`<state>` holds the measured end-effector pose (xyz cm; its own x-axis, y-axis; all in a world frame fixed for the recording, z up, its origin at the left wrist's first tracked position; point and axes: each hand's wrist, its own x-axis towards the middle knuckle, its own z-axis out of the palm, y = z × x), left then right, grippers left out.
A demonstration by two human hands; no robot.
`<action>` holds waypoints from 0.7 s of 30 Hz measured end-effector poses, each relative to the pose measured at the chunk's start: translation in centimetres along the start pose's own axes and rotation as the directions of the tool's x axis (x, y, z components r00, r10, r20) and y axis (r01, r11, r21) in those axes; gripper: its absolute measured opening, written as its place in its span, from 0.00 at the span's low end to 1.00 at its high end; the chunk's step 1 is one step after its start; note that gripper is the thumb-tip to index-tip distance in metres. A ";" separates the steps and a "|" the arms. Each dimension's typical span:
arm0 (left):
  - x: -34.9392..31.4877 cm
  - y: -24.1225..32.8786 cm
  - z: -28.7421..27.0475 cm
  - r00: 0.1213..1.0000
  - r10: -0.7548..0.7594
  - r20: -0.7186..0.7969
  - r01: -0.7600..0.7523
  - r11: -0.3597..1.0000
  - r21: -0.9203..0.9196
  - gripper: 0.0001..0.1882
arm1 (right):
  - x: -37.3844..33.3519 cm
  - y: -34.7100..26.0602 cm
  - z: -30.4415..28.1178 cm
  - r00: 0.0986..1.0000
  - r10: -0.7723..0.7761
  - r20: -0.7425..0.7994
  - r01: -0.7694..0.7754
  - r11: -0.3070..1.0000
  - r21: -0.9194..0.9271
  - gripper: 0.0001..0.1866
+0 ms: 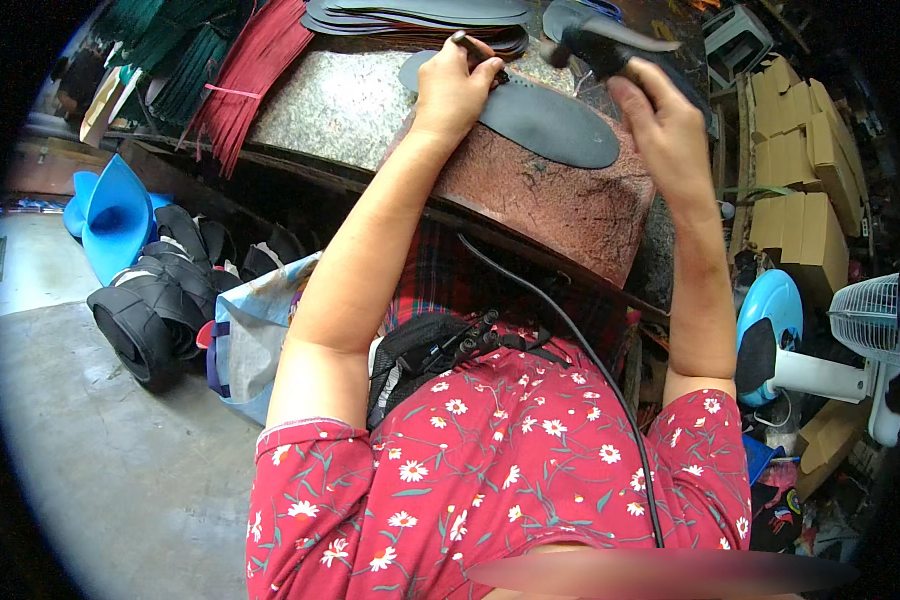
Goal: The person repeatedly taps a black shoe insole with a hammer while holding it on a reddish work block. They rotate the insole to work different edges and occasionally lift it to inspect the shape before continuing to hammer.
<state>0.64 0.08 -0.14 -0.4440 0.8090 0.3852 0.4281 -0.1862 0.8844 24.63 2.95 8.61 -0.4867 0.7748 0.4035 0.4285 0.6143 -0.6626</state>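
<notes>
The grey sole (560, 125) lay flat in the far middle of the scene, mostly on a reddish-brown pad (580, 220), its left end reaching past the pad. Nearest was the person's red shirt (490, 450), patterned with white daisies, with a black cable (580, 340) running up over it. Just beyond the shirt sat a black bag (420, 350), and to its left a pale blue bag (250, 335) stood beside black rolls (155, 320) on the grey floor. On the near right was a white fan (865, 320), next to a round blue object (770, 305).

Farther off, at the sole, the left hand (455, 92) had its fingers closed around a slim dark tool (459, 38), its lower end hidden by the fingers. To the right, the right hand (660, 125) was clenched on a dark hammer-like tool (595, 52), blurred and raised beyond the sole. Left of the pad stretched a pale speckled slab (320, 110). Cardboard boxes (795, 240) were piled on the far right. Red strips (250, 85) lay far left, green strips (185, 80) left of them, and a stack of grey soles (420, 15) rested at the far edge.
</notes>
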 end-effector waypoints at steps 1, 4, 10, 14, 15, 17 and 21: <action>-0.1 0.2 0.0 0.997 0.078 0.012 -0.079 0.986 0.144 0.08 | -0.1 -1.1 -0.9 0.995 -0.089 -0.052 0.090 0.996 0.021 0.16; -0.2 1.0 0.2 0.976 0.212 0.058 -0.219 0.919 0.327 0.09 | -0.1 -3.2 -1.5 0.937 -0.295 -0.186 0.326 0.931 0.165 0.16; -0.6 1.4 1.3 0.959 0.270 0.084 -0.275 0.820 0.502 0.08 | -0.2 0.5 2.1 0.997 -0.054 -0.053 0.041 0.974 -0.222 0.21; 0.1 0.6 0.7 0.988 -0.154 0.015 0.152 0.952 -0.267 0.06 | -0.9 3.3 2.3 0.995 0.101 -0.026 -0.104 0.958 -0.268 0.23; 0.2 0.4 0.7 0.988 -0.151 0.017 0.150 0.944 -0.293 0.06 | -0.9 3.4 2.0 0.992 0.125 -0.015 -0.124 0.954 -0.271 0.23; 0.3 0.1 0.6 0.990 -0.144 0.006 0.138 0.935 -0.327 0.06 | -0.7 2.8 1.4 0.993 0.120 -0.014 -0.120 0.964 -0.239 0.23; 0.1 0.1 0.9 0.994 -0.108 -0.005 0.105 0.976 -0.189 0.06 | 0.3 1.0 0.5 0.997 -0.005 -0.075 -0.006 0.989 -0.146 0.21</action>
<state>1.42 0.63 -0.24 -0.4918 0.8213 0.2893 0.2229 -0.2024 0.9536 24.57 3.72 7.73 -0.4301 0.7809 0.4529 0.5379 0.6246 -0.5662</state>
